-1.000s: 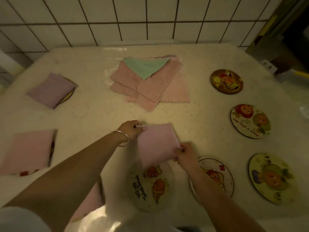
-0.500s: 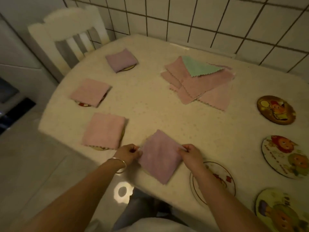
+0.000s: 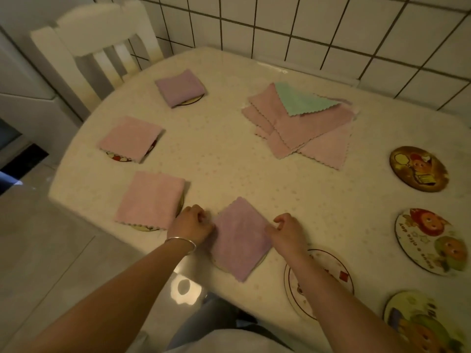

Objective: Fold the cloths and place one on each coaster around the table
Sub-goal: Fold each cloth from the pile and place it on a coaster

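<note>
Counting 4 folded cloths (image 3: pixel 240 238) on coasters; 4 bare coasters (image 3: pixel 419 168); 1 pile (image 3: pixel 300 123).

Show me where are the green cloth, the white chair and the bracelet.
green cloth (image 3: pixel 303 103), head view, middle of its visible triangle on the pile.
white chair (image 3: pixel 102 29), head view, top rail of its back.
bracelet (image 3: pixel 181 242), head view, band on the left wrist.

head view, looking down, near table (image 3: pixel 254 174)
</note>
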